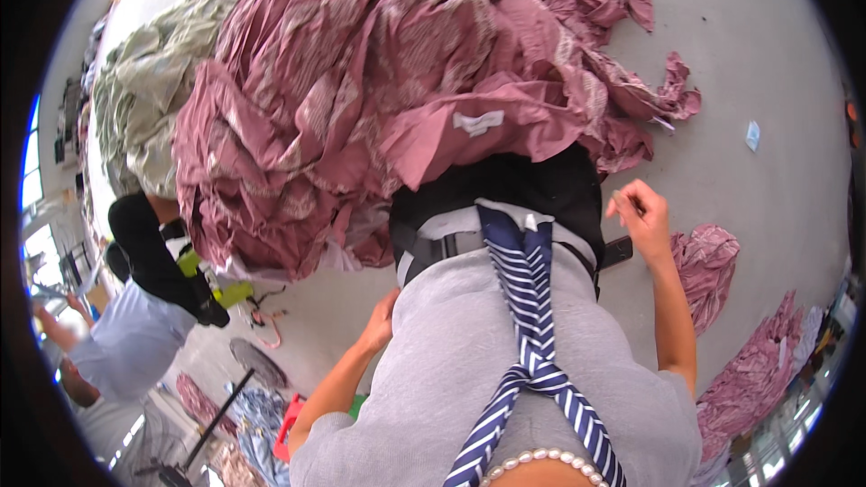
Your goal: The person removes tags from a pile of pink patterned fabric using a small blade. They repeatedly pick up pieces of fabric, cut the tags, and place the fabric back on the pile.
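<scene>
A large heap of dusty-pink patterned cloth [361, 81] rises in front of me. Its nearest piece, a pink fabric panel [505, 131] with a small white label [478, 123], lies across my black-clad lap. My right hand [642, 216] is raised off the cloth at the right of my lap, its fingers curled together; whatever is between them is too small to make out. Low at my left side, beside my waist, my left hand [382, 317] is partly hidden by my body, so its fingers do not show.
Pale green cloth [149, 90] is heaped at the far left. A person in a light blue top [135, 334] sits at the left. More pink pieces [708, 271] lie on the grey floor at the right, near a small blue packet [752, 135]. A dark flat object [617, 252] sits beside my hip.
</scene>
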A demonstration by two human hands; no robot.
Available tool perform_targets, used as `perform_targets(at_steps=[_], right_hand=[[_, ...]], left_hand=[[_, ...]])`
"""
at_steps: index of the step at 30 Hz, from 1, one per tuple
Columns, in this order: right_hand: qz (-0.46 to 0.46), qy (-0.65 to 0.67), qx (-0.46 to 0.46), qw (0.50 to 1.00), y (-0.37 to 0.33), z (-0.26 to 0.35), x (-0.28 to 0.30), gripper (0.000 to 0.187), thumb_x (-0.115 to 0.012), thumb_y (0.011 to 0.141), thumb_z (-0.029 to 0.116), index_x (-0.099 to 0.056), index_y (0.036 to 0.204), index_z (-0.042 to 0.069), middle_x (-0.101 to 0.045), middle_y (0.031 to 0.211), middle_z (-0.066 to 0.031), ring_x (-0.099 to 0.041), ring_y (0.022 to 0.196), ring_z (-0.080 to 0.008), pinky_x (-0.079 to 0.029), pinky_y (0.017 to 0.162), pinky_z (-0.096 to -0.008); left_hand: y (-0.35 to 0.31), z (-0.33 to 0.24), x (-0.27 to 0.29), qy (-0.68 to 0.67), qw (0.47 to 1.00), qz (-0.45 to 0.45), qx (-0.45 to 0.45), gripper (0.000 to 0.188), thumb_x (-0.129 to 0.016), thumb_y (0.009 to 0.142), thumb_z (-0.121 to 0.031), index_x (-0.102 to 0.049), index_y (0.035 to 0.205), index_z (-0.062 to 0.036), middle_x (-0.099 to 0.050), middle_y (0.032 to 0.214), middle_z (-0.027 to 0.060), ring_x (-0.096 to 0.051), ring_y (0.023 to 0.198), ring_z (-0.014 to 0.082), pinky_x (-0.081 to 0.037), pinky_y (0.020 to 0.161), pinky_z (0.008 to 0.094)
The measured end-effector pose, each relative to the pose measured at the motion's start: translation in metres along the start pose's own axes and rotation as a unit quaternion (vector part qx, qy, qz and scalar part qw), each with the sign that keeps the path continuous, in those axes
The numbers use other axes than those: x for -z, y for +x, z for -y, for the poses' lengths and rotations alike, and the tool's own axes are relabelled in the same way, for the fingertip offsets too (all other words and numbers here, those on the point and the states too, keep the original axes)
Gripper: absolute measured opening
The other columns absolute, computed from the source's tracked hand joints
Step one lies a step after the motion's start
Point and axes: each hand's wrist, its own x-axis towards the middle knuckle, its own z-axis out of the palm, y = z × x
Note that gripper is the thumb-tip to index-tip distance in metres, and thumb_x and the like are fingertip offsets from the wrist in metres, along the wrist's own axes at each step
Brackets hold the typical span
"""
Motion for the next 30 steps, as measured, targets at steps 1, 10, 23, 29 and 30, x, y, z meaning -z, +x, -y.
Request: perform_targets(at_steps=[1, 10, 23, 29, 30], right_hand=[[-0.015, -0.012, 0.028, 0.999, 0.009, 0.007, -0.003, 0.018, -0.066, 0.087, 0.011, -0.055, 0.075, 0.003, -0.058, 0.060, 0.0020, -0.044, 0.052, -0.0024, -0.033, 0.048, -0.0193], [-0.121, -0.218, 0.250, 0.936, 0.086, 0.031, -0.026, 0.034, -0.076, 0.067, 0.006, -0.059, 0.097, 0.005, -0.064, 0.097, -0.0098, -0.061, 0.071, -0.0249, -0.049, 0.058, -0.0331], [0.015, 0.184, 0.165, 0.969, 0.040, 0.039, -0.021, 0.022, -0.059, 0.074, -0.005, -0.059, 0.095, 0.002, -0.058, 0.078, -0.0018, -0.051, 0.065, -0.0043, -0.042, 0.057, -0.0217], [0.092, 0.180, 0.360, 0.911, 0.046, 0.111, -0.085, 0.034, -0.070, 0.066, -0.004, -0.058, 0.097, 0.006, -0.063, 0.082, -0.0097, -0.063, 0.068, -0.0225, -0.050, 0.061, -0.0316], [0.065, 0.137, 0.388, 0.909, 0.047, 0.111, -0.078, 0.040, -0.072, 0.064, 0.000, -0.057, 0.101, 0.007, -0.063, 0.088, -0.0102, -0.064, 0.076, -0.0265, -0.052, 0.065, -0.0341]], left_hand=[[-0.002, -0.004, 0.001, -0.030, 1.000, 0.000, 0.006, 0.031, -0.062, 0.082, -0.025, -0.055, 0.098, 0.0006, -0.061, 0.090, 0.0087, -0.055, 0.088, 0.0161, -0.044, 0.081, 0.0325], [0.072, -0.124, 0.041, 0.128, 0.946, -0.220, -0.201, 0.012, -0.062, 0.083, 0.000, -0.061, 0.095, -0.0010, -0.063, 0.088, 0.0022, -0.056, 0.072, 0.0064, -0.044, 0.064, 0.0196], [0.153, -0.285, -0.039, 0.278, 0.865, -0.017, -0.418, 0.076, -0.082, 0.064, -0.006, -0.051, 0.133, -0.0113, -0.067, 0.086, 0.0088, -0.062, 0.072, 0.0186, -0.050, 0.068, 0.0283], [0.161, -0.302, -0.027, 0.246, 0.894, 0.114, -0.358, 0.032, -0.057, 0.085, -0.008, -0.060, 0.116, 0.0014, -0.064, 0.093, 0.0082, -0.059, 0.079, 0.0138, -0.047, 0.072, 0.0234], [0.152, -0.299, -0.003, 0.239, 0.897, 0.025, -0.370, 0.030, -0.056, 0.087, -0.017, -0.059, 0.111, 0.0006, -0.064, 0.101, 0.0130, -0.060, 0.091, 0.0212, -0.048, 0.080, 0.0321]])
